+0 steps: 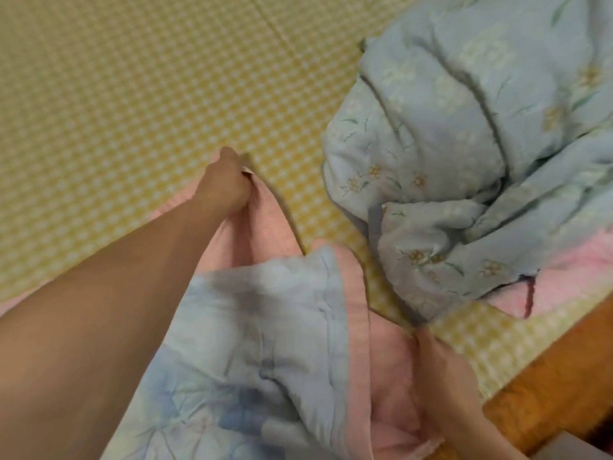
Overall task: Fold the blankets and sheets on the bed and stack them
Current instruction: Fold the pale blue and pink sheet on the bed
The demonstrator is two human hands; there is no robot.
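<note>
A pink sheet [265,234] lies across the near part of the bed. My left hand [225,184] reaches forward and pinches its far edge. My right hand [444,370] grips the same sheet's edge close to me at the lower right. A light blue quilted blanket with a floral print [252,327] lies bunched on the pink sheet between my arms. A second, larger light blue floral blanket [464,144] sits crumpled in a heap at the right of the bed.
The bed is covered by a yellow checked mat [132,94] that stretches away to the left and back. The wooden bed frame edge [564,376] shows at the lower right. Some pink fabric [564,280] pokes out under the crumpled heap.
</note>
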